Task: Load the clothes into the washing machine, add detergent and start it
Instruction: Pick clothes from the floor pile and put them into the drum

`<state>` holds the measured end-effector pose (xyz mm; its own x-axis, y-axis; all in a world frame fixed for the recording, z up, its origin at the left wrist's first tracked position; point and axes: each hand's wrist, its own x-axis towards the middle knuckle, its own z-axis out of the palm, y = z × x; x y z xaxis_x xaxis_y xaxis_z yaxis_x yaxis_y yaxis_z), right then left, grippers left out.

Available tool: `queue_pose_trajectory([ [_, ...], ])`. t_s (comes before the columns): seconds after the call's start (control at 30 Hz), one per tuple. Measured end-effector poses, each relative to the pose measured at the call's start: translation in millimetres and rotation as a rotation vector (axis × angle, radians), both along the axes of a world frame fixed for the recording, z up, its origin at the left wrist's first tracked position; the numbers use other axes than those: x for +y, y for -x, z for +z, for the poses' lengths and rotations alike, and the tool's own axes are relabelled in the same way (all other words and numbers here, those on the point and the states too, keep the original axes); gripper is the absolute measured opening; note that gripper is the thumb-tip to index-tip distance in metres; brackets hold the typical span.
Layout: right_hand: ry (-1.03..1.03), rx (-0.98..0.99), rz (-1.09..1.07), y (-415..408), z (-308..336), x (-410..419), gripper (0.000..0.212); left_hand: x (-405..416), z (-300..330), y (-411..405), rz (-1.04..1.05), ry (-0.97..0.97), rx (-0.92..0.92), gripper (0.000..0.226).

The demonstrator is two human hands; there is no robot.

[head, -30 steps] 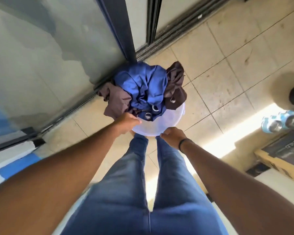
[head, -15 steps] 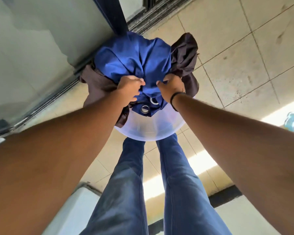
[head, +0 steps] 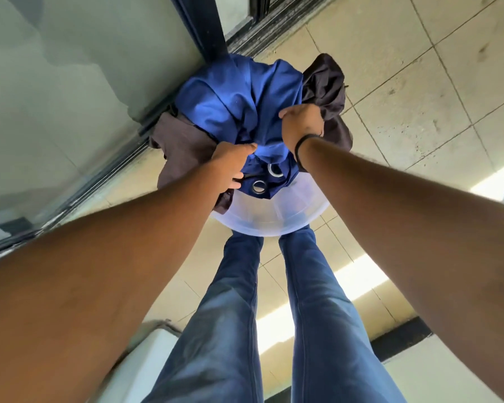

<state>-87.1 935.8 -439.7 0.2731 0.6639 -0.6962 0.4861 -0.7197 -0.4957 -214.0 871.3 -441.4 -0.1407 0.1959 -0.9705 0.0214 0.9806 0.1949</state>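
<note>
A person bends over a round see-through plastic tub (head: 269,219) that sits on the tan tiled floor (head: 437,91), just in front of their feet. The tub is piled high with clothes. A big bright blue cloth with shiny metal rings (head: 236,112) lies on top, and a dark brown cloth (head: 184,146) hangs over the tub's left and right edges.

The left hand (head: 230,167) has its fingers curled round the pile at the near left edge, where blue meets brown. The right hand (head: 301,123), with a black band on its wrist, grabs a bunch of the blue cloth near the right edge.

I think the job has only just begun. The clothes are all in the tub. No washing machine can be told for sure here, and no soap shows. Loading, adding soap and starting are all left to do.
</note>
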Motion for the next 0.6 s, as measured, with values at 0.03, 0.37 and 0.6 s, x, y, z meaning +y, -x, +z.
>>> queue_pose_trajectory([
  [0.03, -0.017, -0.012, 0.001, 7, 8, 3, 0.03, -4, 2, 2, -0.006, 0.006, -0.012, 0.05],
  [0.37, -0.05, 0.218, -0.124, 37, 98, -7, 0.032, -50, 15, 29, -0.154, -0.183, -0.009, 0.019],
  [0.6, -0.325, 0.554, -0.289, 55, 183, -17, 0.028, -101, 14, 34, -0.393, -0.142, -0.034, 0.042],
])
